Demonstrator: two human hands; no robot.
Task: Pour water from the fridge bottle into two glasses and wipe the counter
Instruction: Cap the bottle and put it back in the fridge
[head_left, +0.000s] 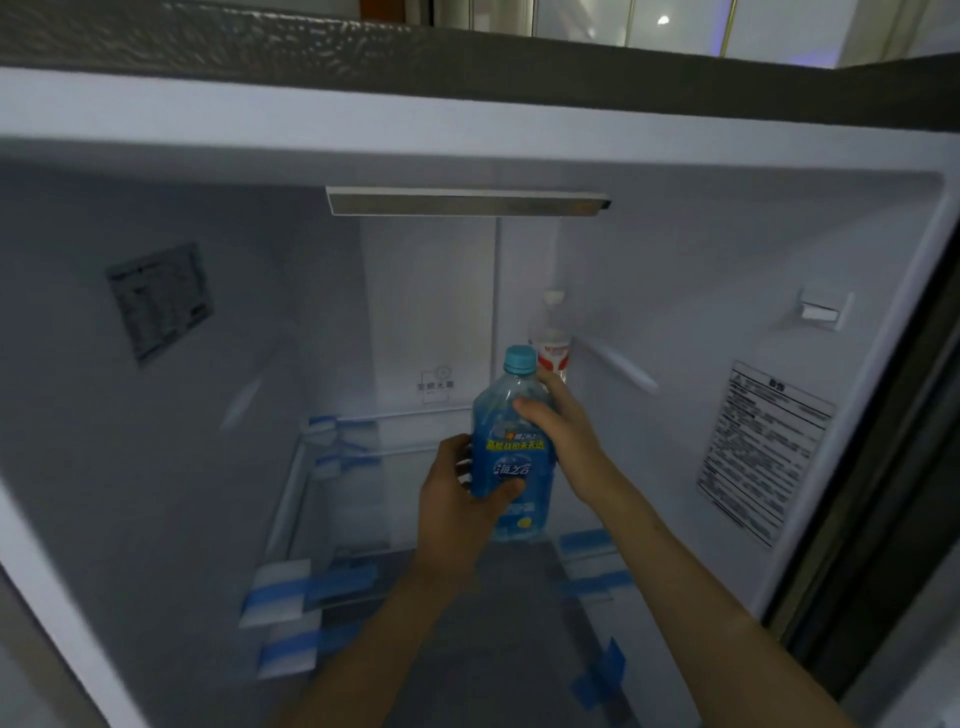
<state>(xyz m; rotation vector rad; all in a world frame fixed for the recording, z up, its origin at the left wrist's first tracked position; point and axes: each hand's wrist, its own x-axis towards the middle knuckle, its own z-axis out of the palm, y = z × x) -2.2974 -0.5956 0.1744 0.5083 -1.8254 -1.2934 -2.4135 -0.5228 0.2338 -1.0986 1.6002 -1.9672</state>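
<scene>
A: Hands? Both on the blue bottle (511, 447). Left hand (457, 499) grips the lower body from the left, thumb across the label, fingers curled round the far side. Right hand (558, 415) grips the upper body, just below the shoulder, fingers wrapped behind.

B: Bottle where?

A: Upright, inside the open fridge (156, 467), right of centre, held between the two hands. Can't tell if its base touches the shelf (493, 597) or sits just above it. Light blue cap (520, 359) is on.

B: Anything else in there?

A: Second bottle (551, 343) right behind it, clear with a red-and-white label and white cap, partly hidden by the blue one and the right fingers. Blue tape (332, 577) and white foam pads (280, 592) on the shelf edges. Stickers on both side walls, print too blurred to read. Light bar (467, 201) on the ceiling.

B: Glasses, counter?

A: Out of view.
</scene>
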